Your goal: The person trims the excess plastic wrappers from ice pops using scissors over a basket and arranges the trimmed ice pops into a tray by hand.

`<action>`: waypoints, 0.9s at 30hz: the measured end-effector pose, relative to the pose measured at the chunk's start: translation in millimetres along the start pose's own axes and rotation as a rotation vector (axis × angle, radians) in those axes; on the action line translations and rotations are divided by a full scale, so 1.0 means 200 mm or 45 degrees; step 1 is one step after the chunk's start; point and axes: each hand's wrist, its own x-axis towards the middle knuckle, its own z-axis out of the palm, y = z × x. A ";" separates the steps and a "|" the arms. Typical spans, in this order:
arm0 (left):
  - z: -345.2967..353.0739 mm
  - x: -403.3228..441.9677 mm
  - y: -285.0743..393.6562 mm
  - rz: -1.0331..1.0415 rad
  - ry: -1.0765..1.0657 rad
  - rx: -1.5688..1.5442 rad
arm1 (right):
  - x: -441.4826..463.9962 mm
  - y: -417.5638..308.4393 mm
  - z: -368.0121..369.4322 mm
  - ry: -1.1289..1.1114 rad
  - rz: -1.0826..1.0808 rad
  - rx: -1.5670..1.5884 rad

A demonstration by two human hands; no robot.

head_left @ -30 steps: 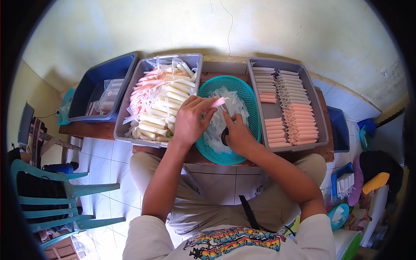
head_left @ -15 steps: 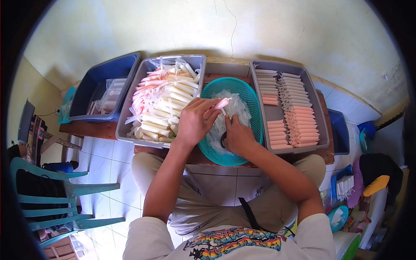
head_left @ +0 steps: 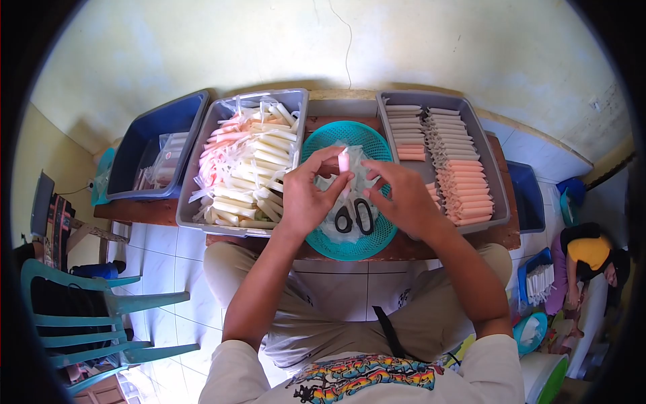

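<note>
Between its thumb and fingers my left hand [head_left: 315,192] pinches a pink stick [head_left: 344,161] in clear plastic, upright over the teal basket. My right hand [head_left: 404,195] hovers at the basket's right side, fingers apart and bent, holding nothing. Black-handled scissors [head_left: 354,217] lie on clear plastic scraps in the teal basket [head_left: 316,240]. Left of it, a grey bin [head_left: 304,108] holds a loose heap of pink and cream sticks. To the right, another grey bin [head_left: 499,195] has pink and whitish sticks laid in rows, partly behind my right hand.
A dark blue bin [head_left: 124,158] with plastic packets stands at the far left. Another blue bin [head_left: 526,198] is at the right. A teal chair [head_left: 81,313] is at lower left. At the far right is another person [head_left: 585,252] near a blue container of white sticks.
The scissors have left my right hand and now lie in the basket. My right hand has opened and moved right. The pink stick has turned upright in my left hand.
</note>
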 end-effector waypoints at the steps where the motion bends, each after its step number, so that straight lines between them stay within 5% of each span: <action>1: 0.03 0.01 0.03 -0.020 0.002 -0.057 | 0.00 -0.01 -0.06 0.019 -0.005 -0.066; 11: 0.43 0.13 0.17 0.022 -0.137 -0.358 | -0.11 0.07 -0.41 0.148 0.099 -0.081; 20: 0.82 0.17 0.22 -0.267 -0.155 -0.846 | -0.29 0.12 -0.70 0.215 0.285 -0.140; 27: 0.98 0.17 0.18 -0.350 -0.309 -0.785 | -0.43 0.25 -0.81 0.323 0.208 -0.215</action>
